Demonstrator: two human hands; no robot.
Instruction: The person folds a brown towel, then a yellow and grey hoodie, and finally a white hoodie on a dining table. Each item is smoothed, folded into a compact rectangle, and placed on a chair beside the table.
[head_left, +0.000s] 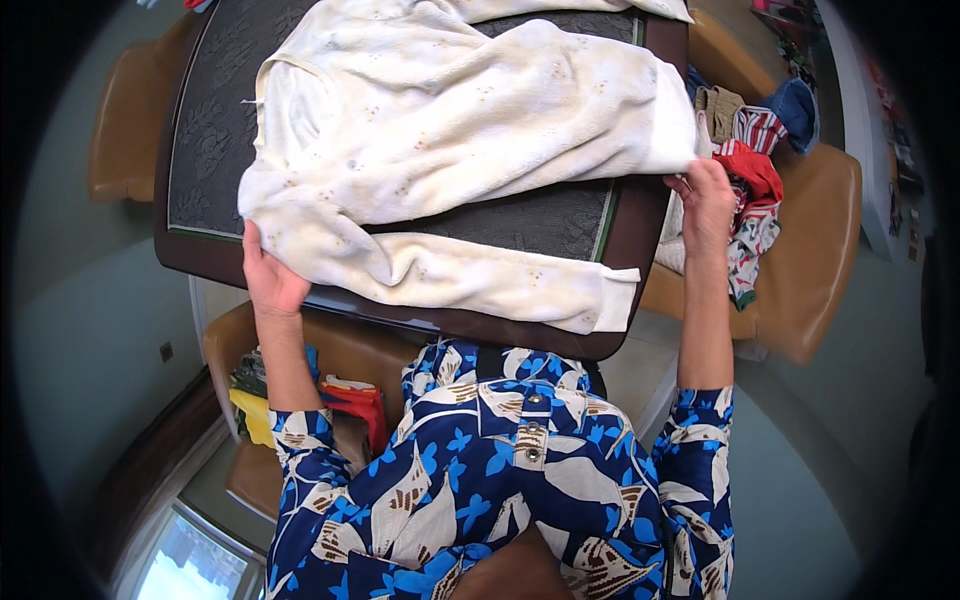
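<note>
A cream fleece long-sleeved top (480, 112) with small printed marks lies spread over the dark table (641, 225), its neckline towards the left and its white hem band towards the right. One sleeve runs along the near table edge, its cuff at the right. My left hand (274, 277) is at the shoulder by the near left edge, the thumb on top of the cloth and the other fingers hidden under it. My right hand (703, 196) pinches the near corner of the hem band at the table's right edge. The far sleeve is partly cut off by the picture's top.
A tan chair (814, 247) on the right holds a heap of clothes, with a red garment (761, 180) and blue denim (795, 116). Folded clothes, one yellow (253, 416), lie on another tan chair (225, 337) at the near left. A third tan chair (127, 120) stands at the far left.
</note>
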